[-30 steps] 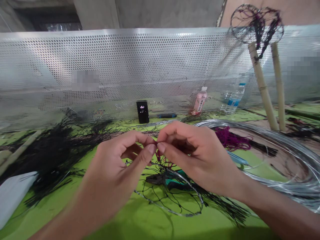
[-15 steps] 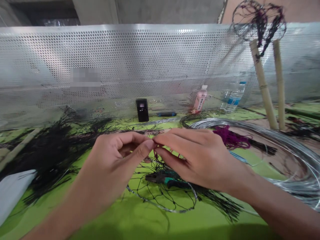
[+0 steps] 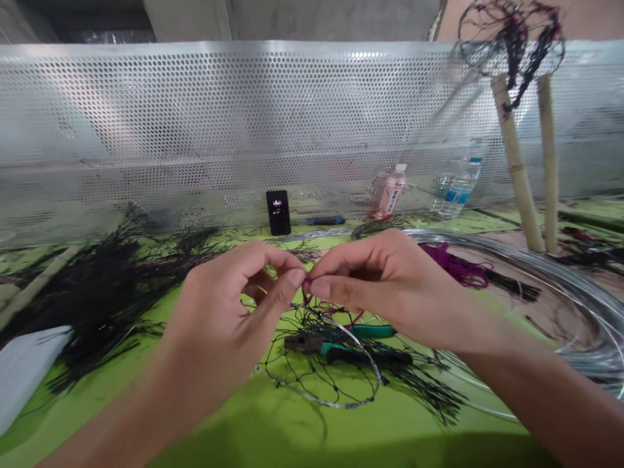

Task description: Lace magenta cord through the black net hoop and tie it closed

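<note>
My left hand (image 3: 229, 312) and my right hand (image 3: 385, 286) meet at the middle of the view, each pinching a thin purple cord (image 3: 308, 292) between thumb and forefinger. The cord runs down to a small wire ring with black netting (image 3: 322, 377), which hangs tilted from my fingers just above the green table (image 3: 273, 435). Under the ring lie pliers with green handles (image 3: 341, 351).
A big coil of steel wire (image 3: 560, 273) lies at right, with a purple cord bundle (image 3: 453, 263) inside it. Black netting (image 3: 97, 292) is heaped at left. A perforated metal screen (image 3: 195, 130) stands behind, with a phone (image 3: 278, 212), two bottles (image 3: 390, 192) and bamboo poles (image 3: 517, 162).
My right hand's fingers curled back into a tighter pinch after stretching out. The netted ring shifted slightly beneath my hands; the pliers show more.
</note>
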A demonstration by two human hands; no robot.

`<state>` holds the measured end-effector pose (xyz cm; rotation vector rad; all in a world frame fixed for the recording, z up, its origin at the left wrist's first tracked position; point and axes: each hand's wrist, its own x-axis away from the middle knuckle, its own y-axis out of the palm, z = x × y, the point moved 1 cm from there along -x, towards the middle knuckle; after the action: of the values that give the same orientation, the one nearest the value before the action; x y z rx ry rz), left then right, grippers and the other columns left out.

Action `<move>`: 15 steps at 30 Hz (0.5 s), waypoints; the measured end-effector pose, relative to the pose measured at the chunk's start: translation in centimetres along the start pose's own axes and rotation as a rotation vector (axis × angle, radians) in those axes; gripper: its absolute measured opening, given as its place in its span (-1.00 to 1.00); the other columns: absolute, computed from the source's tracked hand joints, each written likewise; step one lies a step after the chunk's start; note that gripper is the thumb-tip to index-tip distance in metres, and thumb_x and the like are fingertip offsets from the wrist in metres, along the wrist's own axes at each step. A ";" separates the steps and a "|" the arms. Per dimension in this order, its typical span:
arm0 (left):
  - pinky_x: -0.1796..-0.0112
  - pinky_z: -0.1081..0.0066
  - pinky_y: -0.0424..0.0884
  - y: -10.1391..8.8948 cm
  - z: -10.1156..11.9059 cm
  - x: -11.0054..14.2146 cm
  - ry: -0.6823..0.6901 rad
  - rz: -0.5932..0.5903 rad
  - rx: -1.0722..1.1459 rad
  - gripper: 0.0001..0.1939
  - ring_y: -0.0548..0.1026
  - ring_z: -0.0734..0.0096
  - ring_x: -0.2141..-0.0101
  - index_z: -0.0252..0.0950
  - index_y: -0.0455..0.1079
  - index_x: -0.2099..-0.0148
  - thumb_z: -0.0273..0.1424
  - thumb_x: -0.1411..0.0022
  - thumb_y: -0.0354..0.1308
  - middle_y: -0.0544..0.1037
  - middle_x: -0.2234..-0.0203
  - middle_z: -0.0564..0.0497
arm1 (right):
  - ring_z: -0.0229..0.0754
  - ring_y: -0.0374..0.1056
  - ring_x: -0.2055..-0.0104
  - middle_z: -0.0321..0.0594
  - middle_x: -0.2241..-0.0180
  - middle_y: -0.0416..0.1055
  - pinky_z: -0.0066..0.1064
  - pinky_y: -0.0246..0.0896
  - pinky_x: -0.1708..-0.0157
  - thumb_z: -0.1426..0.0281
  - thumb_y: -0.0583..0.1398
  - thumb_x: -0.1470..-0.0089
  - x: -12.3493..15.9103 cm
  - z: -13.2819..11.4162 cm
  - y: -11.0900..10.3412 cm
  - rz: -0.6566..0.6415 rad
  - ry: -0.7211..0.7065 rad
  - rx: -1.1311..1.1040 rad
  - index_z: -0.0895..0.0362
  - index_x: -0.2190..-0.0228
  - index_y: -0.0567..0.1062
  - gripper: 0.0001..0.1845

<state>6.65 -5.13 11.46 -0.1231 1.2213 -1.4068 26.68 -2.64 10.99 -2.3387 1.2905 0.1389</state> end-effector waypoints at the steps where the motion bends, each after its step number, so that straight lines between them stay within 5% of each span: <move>1: 0.40 0.53 0.37 0.0 0.1 0.0 0.033 0.006 -0.024 -0.87 0.55 0.51 0.39 -0.16 0.46 0.20 -0.27 -0.42 0.15 0.60 0.37 0.15 | -0.40 0.05 0.58 -0.38 0.60 0.28 -0.47 -0.13 0.63 0.24 0.32 -0.19 -0.1 0.1 -0.1 -0.038 0.031 -0.068 0.20 0.36 0.64 -0.75; 7: 0.28 0.44 0.37 -0.8 0.4 0.4 0.231 0.068 -0.191 -0.94 0.55 0.45 0.34 -0.12 0.36 0.11 -0.39 -0.38 0.14 0.59 0.30 0.13 | -0.42 -0.02 0.62 -0.44 0.65 0.22 -0.49 -0.18 0.64 0.33 0.30 -0.21 -0.5 0.8 0.1 -0.172 0.140 -0.367 0.22 0.38 0.59 -0.80; 15: 0.32 0.44 0.36 -0.9 0.2 0.4 0.294 0.018 -0.157 -0.90 0.54 0.48 0.41 -0.09 0.39 0.20 -0.43 -0.27 0.22 0.60 0.39 0.20 | -0.43 -0.06 0.65 -0.46 0.70 0.21 -0.50 -0.27 0.66 0.43 0.32 -0.14 -0.8 1.1 0.5 -0.202 0.201 -0.554 0.19 0.40 0.59 -0.91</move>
<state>6.13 -5.83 11.93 -0.0128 1.5720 -1.3441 25.98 -1.79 10.06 -3.0062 1.2080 0.2248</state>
